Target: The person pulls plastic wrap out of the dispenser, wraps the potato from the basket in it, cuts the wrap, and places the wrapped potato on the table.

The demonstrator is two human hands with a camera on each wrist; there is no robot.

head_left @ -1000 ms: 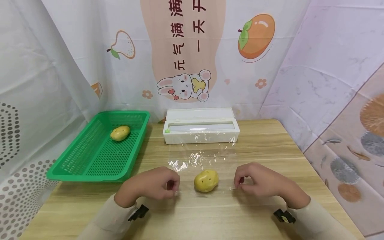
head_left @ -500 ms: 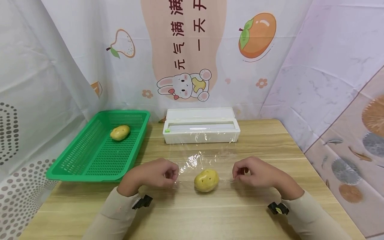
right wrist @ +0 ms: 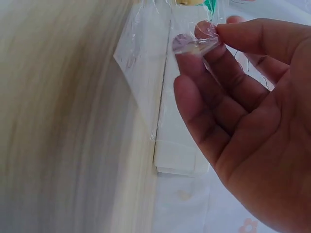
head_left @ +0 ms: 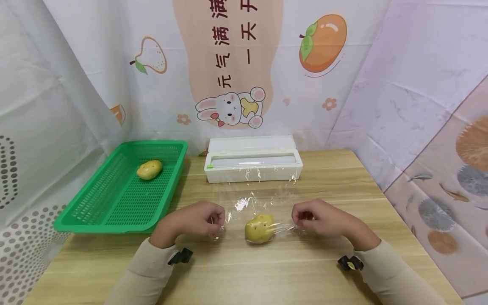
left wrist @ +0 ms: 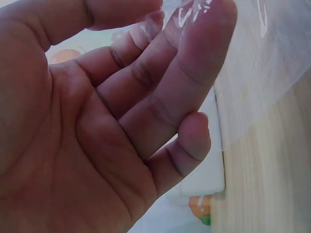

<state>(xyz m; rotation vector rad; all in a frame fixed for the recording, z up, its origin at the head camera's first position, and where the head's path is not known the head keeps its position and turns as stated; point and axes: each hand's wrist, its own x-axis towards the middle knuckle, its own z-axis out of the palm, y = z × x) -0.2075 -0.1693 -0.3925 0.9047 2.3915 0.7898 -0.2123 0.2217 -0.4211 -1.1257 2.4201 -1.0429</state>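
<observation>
Left hand [head_left: 194,220], left of centre: grip clamped on film [head_left: 242,204]. Potato [head_left: 259,229] just below centre, long axis tilted slightly, lower left to upper right; no clear front end. New: film creases now run from potato to right hand [head_left: 322,219], so film has likely caught on it. Right grip clamped on film too.

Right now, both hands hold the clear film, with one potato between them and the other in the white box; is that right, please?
Not quite: the head view shows the other potato in the green basket, not the white box. The left hand and right hand do hold the clear film, with one potato between them.
</observation>
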